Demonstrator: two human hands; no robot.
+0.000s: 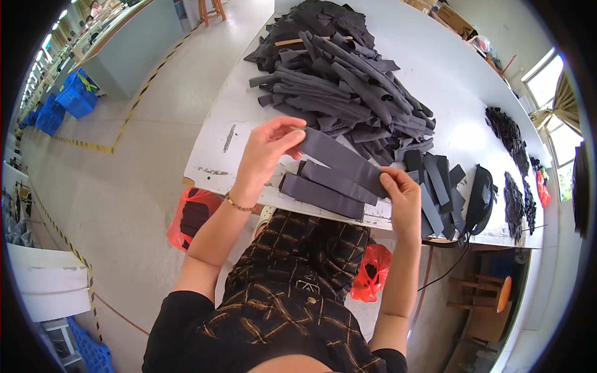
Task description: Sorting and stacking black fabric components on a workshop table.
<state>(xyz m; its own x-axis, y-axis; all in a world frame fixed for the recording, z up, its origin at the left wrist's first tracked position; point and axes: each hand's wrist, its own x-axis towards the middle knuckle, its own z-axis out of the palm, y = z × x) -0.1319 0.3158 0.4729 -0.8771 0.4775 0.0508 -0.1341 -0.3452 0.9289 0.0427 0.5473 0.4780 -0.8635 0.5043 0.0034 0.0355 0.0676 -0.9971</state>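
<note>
Two hands are holding one dark grey cloth strip (341,160) up over the white table (448,74). The left hand (264,155) is pinching its top end, and the right hand (401,193) is pinching its lower end. More folded strips (323,189) are lying just under it. A big pile of strips (339,81) is sitting behind.

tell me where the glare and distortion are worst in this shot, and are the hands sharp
Head view: fisheye bends the white table edges and floor lines toward the dark rim; the window at right is blown out, with glare on the tabletop near it; left hand, right hand and the grey fabric strip they hold look reasonably sharp.
</note>
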